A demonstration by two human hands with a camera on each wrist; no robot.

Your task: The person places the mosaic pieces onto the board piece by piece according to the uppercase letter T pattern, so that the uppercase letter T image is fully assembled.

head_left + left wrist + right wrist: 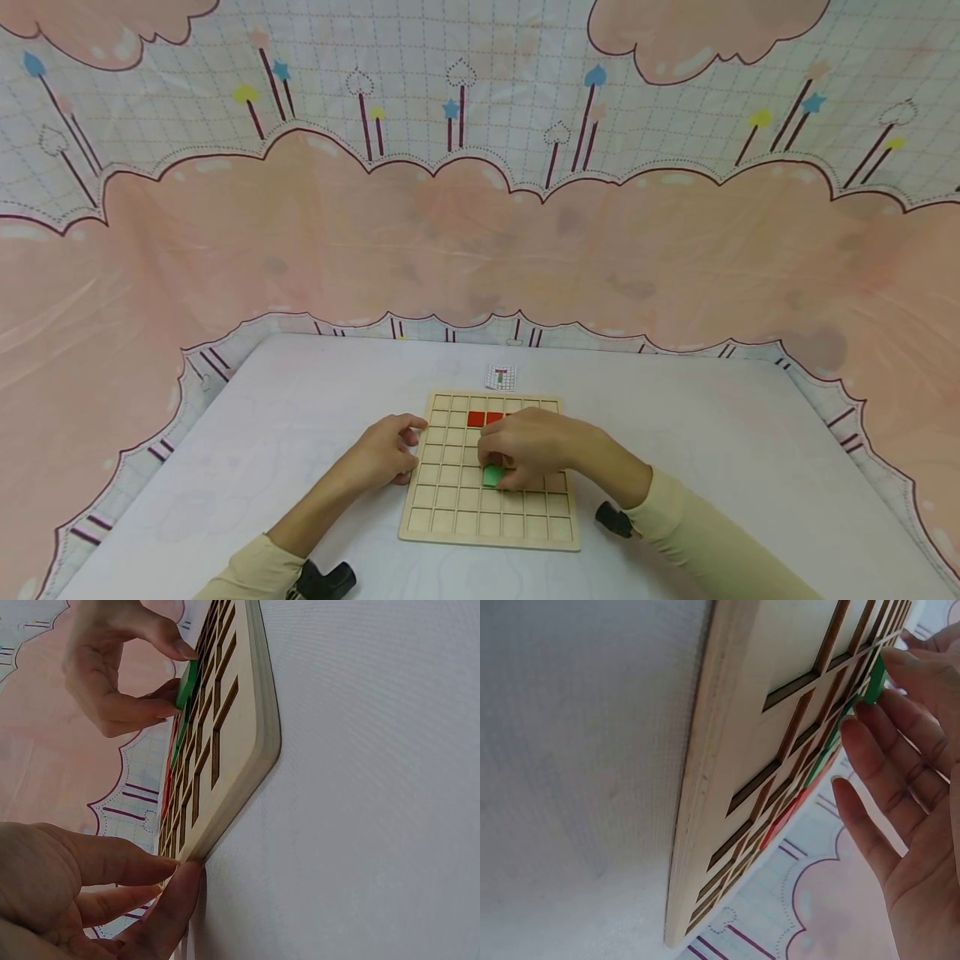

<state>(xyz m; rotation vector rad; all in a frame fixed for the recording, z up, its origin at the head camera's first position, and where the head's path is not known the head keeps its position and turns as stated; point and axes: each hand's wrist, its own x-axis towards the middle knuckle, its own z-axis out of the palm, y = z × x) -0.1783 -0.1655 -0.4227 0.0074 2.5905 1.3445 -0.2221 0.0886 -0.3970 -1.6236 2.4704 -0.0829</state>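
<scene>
A square wooden grid board (487, 543) lies flat on the white table. Over its middle, my right hand (536, 442) pinches a green square tile (187, 684) between thumb and fingertips; the tile stands tilted against the grid. Other green tiles (831, 742) are set in the cells just beyond, mostly hidden by this hand in the head view. Farther up, red tiles (476, 419) fill part of a row, its right end covered by the hand. My left hand (384, 450) grips the board's left edge with thumb and index finger.
Behind the board lies a small printed card (501, 377) showing a grid with a red and green T-like figure. A patterned pink and white cloth (480, 250) hangs at the table's back and sides. Black wrist cameras (330, 581) sit at both cuffs.
</scene>
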